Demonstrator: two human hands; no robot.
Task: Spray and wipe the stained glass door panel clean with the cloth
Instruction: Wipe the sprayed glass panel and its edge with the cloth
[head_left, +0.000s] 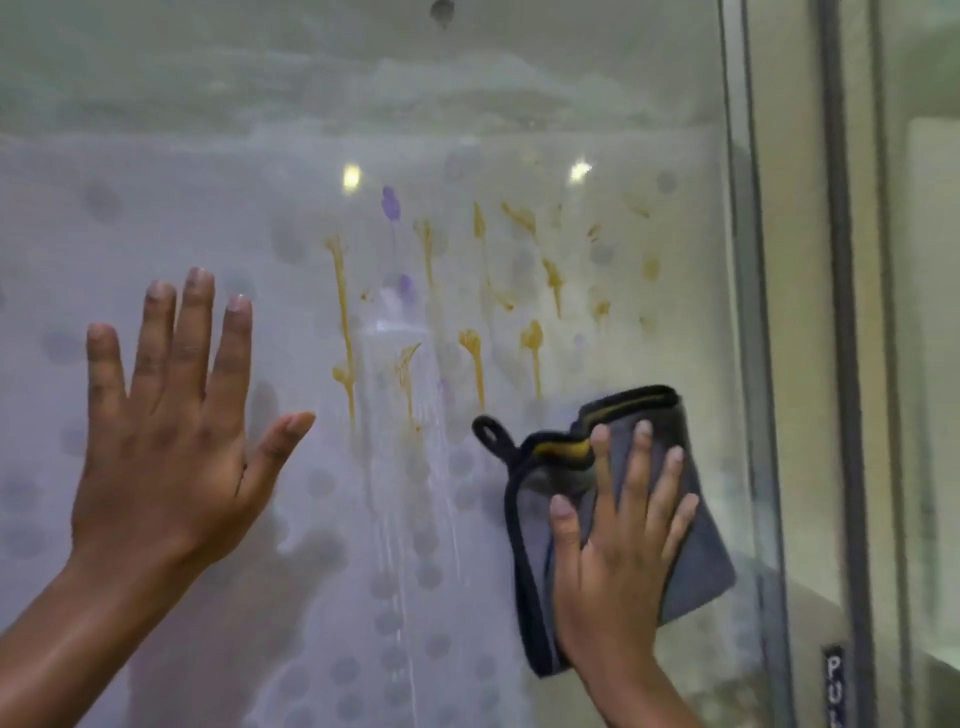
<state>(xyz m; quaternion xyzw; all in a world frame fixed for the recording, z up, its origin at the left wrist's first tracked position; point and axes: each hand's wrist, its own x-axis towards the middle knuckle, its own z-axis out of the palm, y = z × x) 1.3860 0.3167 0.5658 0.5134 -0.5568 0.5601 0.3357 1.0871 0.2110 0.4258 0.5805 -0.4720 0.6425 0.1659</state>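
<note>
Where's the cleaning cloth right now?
In the head view, the grey cloth is at lower right, pressed against the glass door panel under the right hand, just below the yellow stains.

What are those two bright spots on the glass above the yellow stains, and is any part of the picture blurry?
Head view: the two bright spots look like lamp reflections on the glass door panel; in the same view its upper part is hazy and soft, while the yellow stains, the cloth, the left hand and the right hand show fairly sharp.
</note>
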